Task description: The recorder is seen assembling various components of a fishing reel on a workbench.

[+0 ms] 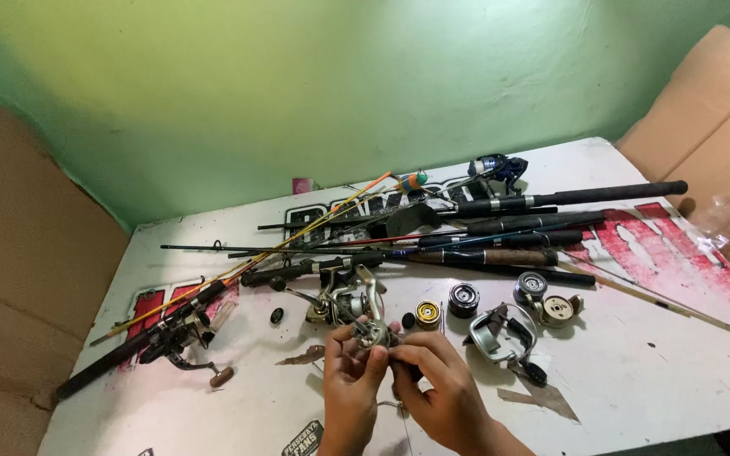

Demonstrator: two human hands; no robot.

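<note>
**Reel part in hand, loose tackle spread behind**

Item 1. My left hand (350,380) and right hand (437,384) meet low over the white tabletop (635,371). The fingers of both are pinched onto one small silver reel part (373,333), held just above the surface, near the front edge. Neither hand is free.

Item 2. Just behind my hands: a silver spinning reel (340,300), lying on its side.

Item 3. To the right of it, in a loose row: a gold-faced spool (427,313), a dark spool (464,299), a grey spool (531,287) and a tan round cap (558,311). An opened reel body with a bail wire (500,333) sits in front of them.

Item 4. Far side: a pile of fishing rods (500,228), crossed and overlapping. A black reel with a brown knob (181,344) lies at the left.

Risk, as I judge it: the part is small and gripped only at fingertips; a slip could send it rolling among the scattered pieces or off the front edge. The spools look free to roll if my wrist knocks them.
</note>
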